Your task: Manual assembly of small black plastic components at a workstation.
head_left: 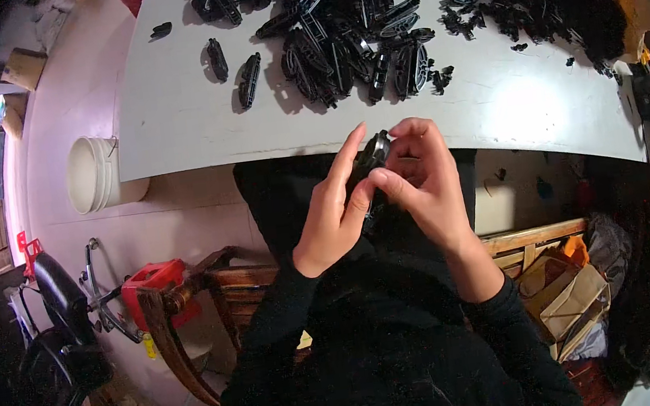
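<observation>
A glossy black plastic part (381, 147), long and narrow, is held between my two hands above my lap, just off the table's near edge. My left hand (331, 217) supports its left side, with the fingers stretched upward and the thumb against the part. The fingers of my right hand (433, 190) curl round its upper right side, thumb pressed to it. Part of it is hidden by the fingers. Beyond my hands, a heap of similar black plastic parts (335, 55) covers the middle of the white table (176, 116).
Smaller black pieces (492, 8) spread at the far right, beside an open bag (625, 0). A white bucket (86, 175) stands left of the table. Behind me are a wooden chair (169, 323), a red plastic container (148, 285) and cardboard (572, 302).
</observation>
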Demonstrator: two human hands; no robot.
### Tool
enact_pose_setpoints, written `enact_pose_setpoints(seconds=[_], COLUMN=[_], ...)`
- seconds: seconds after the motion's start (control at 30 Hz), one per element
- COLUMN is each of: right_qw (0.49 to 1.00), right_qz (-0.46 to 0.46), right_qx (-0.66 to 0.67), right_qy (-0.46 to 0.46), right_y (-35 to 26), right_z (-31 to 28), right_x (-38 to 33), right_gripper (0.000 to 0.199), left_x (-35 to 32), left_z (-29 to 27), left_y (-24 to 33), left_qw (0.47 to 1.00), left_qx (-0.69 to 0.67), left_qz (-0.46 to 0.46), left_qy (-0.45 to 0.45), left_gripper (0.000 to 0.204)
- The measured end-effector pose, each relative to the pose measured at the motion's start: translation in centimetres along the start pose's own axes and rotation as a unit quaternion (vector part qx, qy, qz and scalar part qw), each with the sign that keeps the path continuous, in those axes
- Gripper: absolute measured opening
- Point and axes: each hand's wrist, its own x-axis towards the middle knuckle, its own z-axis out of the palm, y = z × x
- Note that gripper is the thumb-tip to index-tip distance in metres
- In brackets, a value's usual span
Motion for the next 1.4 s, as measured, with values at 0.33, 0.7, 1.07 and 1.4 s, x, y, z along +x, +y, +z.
enact_pose_setpoints(seconds=[0.33,0.7,1.07,1.4], right_qw=[0.996,0.991,0.93,0.991], right_qz=[0.046,-0.044,-0.018,0.108], right_qx=[0.036,0.078,-0.367,0.07], right_qy=[-0.064,0.099,0.027,-0.042], right_y=[2.5,1.8,1.9,0.5], right_z=[-1.4,-7.9,-12.1,-7.3], right_x=[0.2,5.1,8.3,2.3], right_gripper=[0.02,0.006,0.014,0.009], left_x=[-0.5,3.3,5.6,2.0], left_z=[0.7,-5.0,-11.4,-2.5], left_y=[0.7,-2.0,-5.7,-0.4], left_qw=[0.987,0.908,0.897,0.936], left_qx=[-0.127,0.361,0.366,-0.321], left_qz=[-0.092,0.101,-0.008,-0.123], left_qy=[-0.03,0.187,0.247,0.074], left_gripper=[0.057,0.023,0.018,0.03])
